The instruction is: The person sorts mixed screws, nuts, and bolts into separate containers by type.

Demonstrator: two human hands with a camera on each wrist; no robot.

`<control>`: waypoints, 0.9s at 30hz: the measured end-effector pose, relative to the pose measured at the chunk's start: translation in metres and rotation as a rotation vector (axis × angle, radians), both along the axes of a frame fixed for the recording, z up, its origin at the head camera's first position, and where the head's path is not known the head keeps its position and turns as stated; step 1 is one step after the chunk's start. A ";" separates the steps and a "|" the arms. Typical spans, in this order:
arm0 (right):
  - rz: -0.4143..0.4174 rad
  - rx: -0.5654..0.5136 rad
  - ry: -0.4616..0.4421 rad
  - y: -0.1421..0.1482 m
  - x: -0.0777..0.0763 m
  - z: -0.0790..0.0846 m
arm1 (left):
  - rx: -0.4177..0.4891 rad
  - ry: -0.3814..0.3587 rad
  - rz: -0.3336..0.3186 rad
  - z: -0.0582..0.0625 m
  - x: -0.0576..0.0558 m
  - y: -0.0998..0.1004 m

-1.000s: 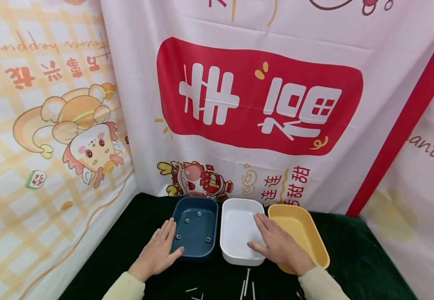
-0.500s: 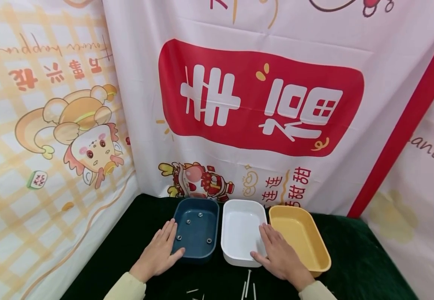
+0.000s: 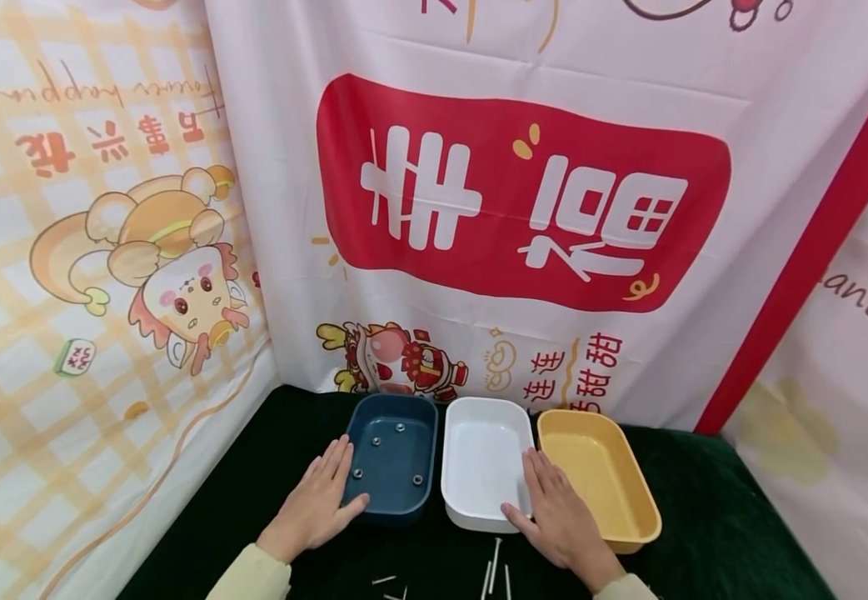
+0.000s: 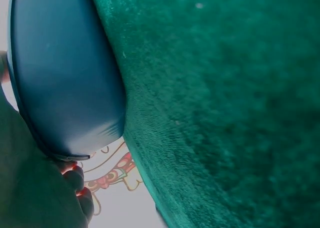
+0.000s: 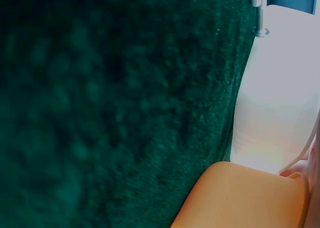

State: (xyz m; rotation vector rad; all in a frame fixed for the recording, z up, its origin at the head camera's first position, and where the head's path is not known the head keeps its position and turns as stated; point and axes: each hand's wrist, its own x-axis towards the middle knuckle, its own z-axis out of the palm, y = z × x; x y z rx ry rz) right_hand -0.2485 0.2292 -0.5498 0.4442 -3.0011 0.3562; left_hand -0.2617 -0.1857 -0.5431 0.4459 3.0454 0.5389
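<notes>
My left hand (image 3: 317, 503) lies with straight fingers at the left front corner of a blue tray (image 3: 391, 507), fingertips and thumb over its rim. Several small metal nuts (image 3: 376, 442) are spread on that tray's floor. In the left wrist view the tray's outer wall (image 4: 65, 67) shows beside the hand (image 4: 35, 188). My right hand (image 3: 563, 515) has its fingers extended along the right side of a white tray (image 3: 482, 522), thumb over the front right part. The right wrist view shows little of this hand; contact with the rim is unclear there.
A yellow tray (image 3: 632, 500) stands right of the white one, partly behind my right hand. Several long screws (image 3: 495, 560) lie on the dark green cloth (image 3: 209, 517) in front. Smaller screws (image 3: 384, 579) lie further left. Printed curtains (image 3: 516, 350) enclose the back and sides.
My right hand has shifted slightly right and toward me, from over the white tray to its right edge. The left hand and the trays look unmoved.
</notes>
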 end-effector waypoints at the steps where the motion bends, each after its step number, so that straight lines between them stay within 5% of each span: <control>1: -0.001 0.006 0.006 0.000 0.000 -0.002 | -0.002 -0.003 -0.001 0.000 0.000 0.000; 19: -0.004 0.040 -0.007 0.001 -0.001 -0.004 | -0.036 0.004 -0.021 0.018 0.001 0.001; 27: -0.007 0.047 -0.016 0.001 -0.001 -0.004 | -0.035 0.073 -0.081 0.035 0.023 0.006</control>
